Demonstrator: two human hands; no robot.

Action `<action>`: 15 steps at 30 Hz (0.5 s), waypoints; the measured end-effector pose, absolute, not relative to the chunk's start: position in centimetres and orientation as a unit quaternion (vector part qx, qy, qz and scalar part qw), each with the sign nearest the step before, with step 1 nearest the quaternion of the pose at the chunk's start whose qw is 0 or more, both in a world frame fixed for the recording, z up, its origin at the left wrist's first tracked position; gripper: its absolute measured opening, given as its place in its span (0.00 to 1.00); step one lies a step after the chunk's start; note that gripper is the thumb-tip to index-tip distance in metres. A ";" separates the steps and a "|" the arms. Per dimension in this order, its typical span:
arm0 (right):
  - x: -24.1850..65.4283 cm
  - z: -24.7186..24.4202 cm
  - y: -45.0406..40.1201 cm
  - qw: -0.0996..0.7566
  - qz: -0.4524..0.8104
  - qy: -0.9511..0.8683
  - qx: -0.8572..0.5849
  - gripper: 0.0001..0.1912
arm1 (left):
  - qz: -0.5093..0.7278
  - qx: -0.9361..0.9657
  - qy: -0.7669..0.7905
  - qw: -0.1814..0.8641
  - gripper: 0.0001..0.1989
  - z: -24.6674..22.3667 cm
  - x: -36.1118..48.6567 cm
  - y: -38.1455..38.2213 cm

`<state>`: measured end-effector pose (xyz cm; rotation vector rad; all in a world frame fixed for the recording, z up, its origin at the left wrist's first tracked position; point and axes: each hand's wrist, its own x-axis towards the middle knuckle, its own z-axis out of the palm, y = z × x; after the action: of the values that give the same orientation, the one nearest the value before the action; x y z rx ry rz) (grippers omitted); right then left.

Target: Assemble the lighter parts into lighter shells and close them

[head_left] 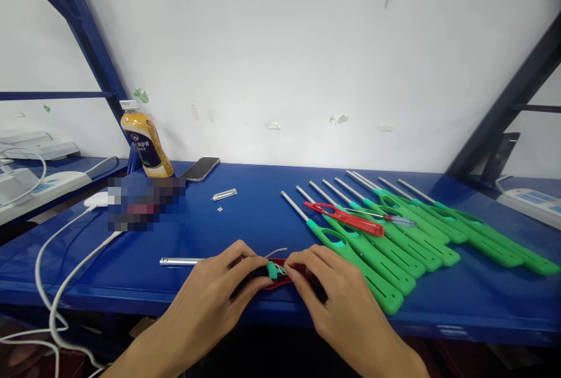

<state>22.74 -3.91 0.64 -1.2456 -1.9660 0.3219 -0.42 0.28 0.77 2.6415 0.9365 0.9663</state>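
At the front edge of the table, a long-nosed red lighter (279, 285) lies opened up between my hands. Its metal barrel (179, 261) points left. My left hand (221, 284) grips it near a green trigger piece (273, 271), fingers closed. My right hand (335, 287) is pinched over the handle part, fingertips at thin pale wires beside the green piece. What lies under those fingers is hidden. A thin clear tube (277, 250) sticks up behind. A loose red handle shell (350, 218) rests on several green lighters (372, 267) at the right.
A screwdriver (401, 221) with a clear handle lies across the green lighters. A small clear part (225, 194) is at the middle back. Leftward stand a yellow drink bottle (146, 141), a phone (201, 169) and white cables (70, 284). A white wall closes the back.
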 end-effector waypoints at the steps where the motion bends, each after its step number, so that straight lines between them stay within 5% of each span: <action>1: 22.7 0.6 -3.9 0.384 0.124 -0.773 -0.489 0.09 | 0.324 0.887 0.316 0.088 0.08 0.7 -0.4 0.3; 8: 22.6 0.5 -4.1 0.371 0.114 -0.778 -0.494 0.06 | 0.365 0.873 0.323 -0.018 0.10 1.0 -0.8 0.5; 15: 22.6 0.5 -4.1 0.346 0.095 -0.791 -0.496 0.13 | 0.339 0.878 0.337 0.024 0.10 1.7 -1.2 0.6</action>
<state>22.62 -4.07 0.45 -1.2875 -2.0514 0.2453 -1.24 0.60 1.72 2.7154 1.0438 1.0504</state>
